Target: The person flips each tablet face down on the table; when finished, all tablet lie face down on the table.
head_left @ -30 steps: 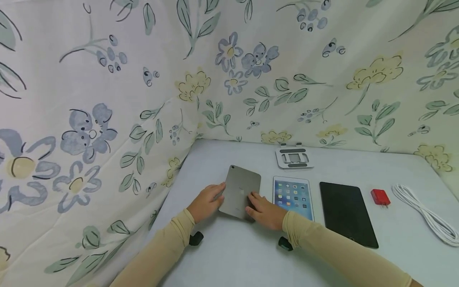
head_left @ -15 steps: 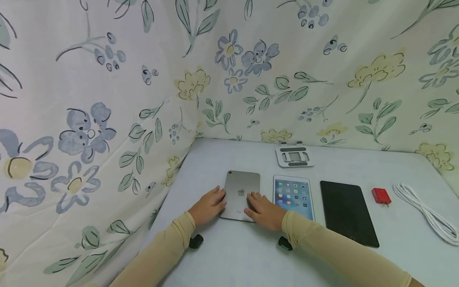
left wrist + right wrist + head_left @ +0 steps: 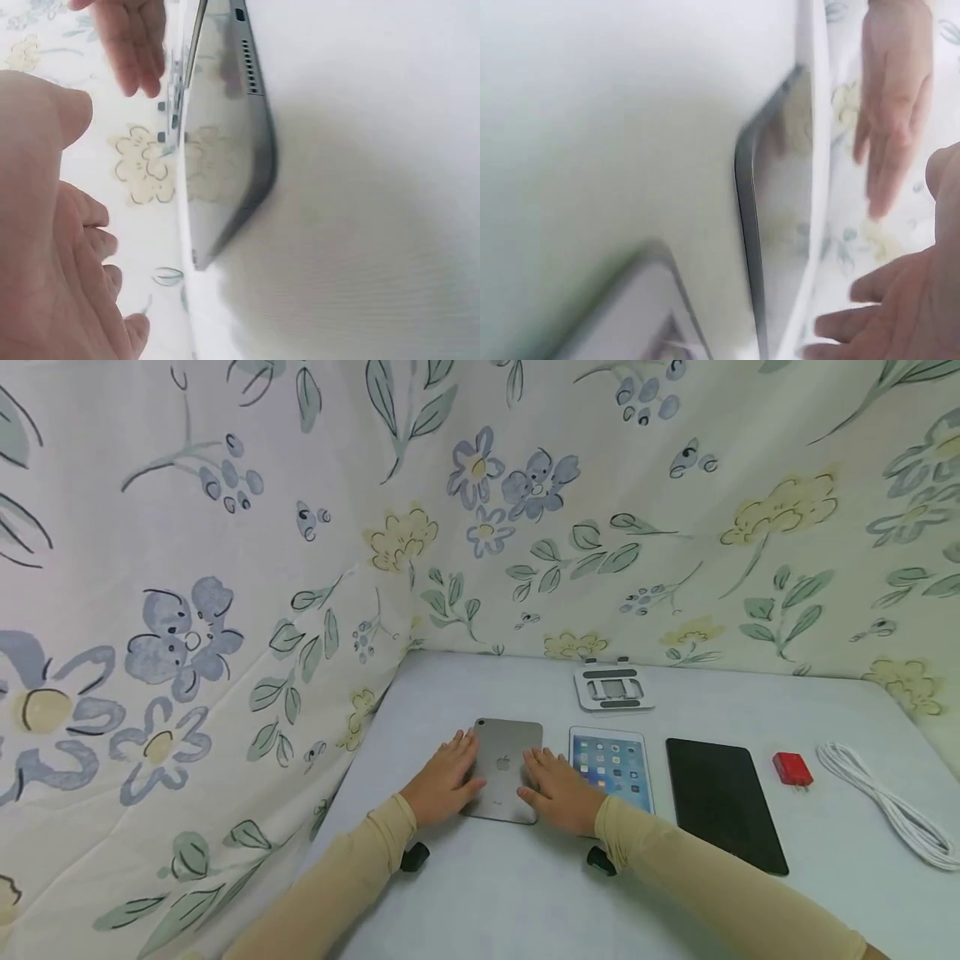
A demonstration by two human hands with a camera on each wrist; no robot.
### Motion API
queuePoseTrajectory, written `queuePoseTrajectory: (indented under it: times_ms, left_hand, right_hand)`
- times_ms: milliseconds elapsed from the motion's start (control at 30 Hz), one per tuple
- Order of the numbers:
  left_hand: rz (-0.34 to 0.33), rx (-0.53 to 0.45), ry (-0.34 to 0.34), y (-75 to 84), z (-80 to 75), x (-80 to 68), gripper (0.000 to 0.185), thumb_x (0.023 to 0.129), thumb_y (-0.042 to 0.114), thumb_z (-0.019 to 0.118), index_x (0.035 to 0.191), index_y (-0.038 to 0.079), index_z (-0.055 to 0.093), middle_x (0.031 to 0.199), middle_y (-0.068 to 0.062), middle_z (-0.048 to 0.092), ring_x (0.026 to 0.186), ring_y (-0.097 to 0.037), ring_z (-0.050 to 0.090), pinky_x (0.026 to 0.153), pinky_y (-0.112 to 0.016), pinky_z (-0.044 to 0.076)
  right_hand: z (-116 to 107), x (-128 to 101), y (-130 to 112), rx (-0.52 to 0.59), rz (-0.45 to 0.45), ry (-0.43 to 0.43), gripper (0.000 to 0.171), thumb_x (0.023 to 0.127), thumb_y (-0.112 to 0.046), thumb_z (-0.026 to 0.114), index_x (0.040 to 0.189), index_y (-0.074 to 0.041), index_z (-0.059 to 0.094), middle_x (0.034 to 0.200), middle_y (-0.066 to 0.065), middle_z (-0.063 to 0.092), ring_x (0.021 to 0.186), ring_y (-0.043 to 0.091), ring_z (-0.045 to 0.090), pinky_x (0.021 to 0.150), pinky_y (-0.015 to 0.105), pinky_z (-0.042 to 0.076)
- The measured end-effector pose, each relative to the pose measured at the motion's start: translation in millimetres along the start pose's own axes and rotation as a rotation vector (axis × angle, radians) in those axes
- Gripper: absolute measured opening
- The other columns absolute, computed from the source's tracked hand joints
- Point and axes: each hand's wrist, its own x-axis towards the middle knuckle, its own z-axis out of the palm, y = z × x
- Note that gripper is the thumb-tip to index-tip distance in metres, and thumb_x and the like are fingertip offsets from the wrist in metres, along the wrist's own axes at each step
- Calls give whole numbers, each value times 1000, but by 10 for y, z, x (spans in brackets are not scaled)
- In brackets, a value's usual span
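The grey tablet (image 3: 504, 770) lies back up on my worktop (image 3: 510, 893), toward its left edge, long axis running from the near edge to the far edge, logo facing me. My left hand (image 3: 444, 781) and right hand (image 3: 557, 787) rest flat on its two long sides, fingers spread and straight, gripping nothing. Just right of it lies a white tablet (image 3: 611, 766) with a lit screen, then a black tablet (image 3: 722, 800), a red charger (image 3: 792, 769) and a coiled white cable (image 3: 885, 803) near the right edge. A folded stand (image 3: 613, 687) sits at the far edge. Flowered cloth (image 3: 225, 568) walls the left and far sides
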Motion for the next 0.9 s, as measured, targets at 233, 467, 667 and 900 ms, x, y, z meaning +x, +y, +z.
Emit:
queuePoseTrajectory:
  times_ms: [233,467,667,900]
  left_hand:
    - [87,214,39,163,-4,164,76,116,52,31,171,3,9,177,-13,7,163,-34,5,130,-54,9]
    - [132,258,24,381,-7,321,79,115,49,41,171,4,8,176,-12,6,163,-29,3,130,-49,3]
    - [136,293,-28,534,19,444,80,115,54,36,171,4,8,177,-11,6,163,-26,0,130,-47,3]
    - [174,310,-36,729,55,600,78,114,50,41,170,2,15,177,-14,11,163,-29,5,130,-50,6]
  right_hand:
    - [-183,-220,417,-295,-66,218,80,111,-45,53,165,8,28,171,30,23,158,49,20,126,63,18]
    - [-361,-522,751,-308,39,210,86,110,-52,53,166,7,24,173,28,19,160,45,14,128,60,14]
    - [-439,-706,871,-314,80,223,86,110,-51,55,166,7,23,173,28,18,160,45,14,127,61,14]
    - [-539,-895,967,-310,79,259,85,111,-53,50,165,9,26,171,31,20,159,47,18,127,61,18]
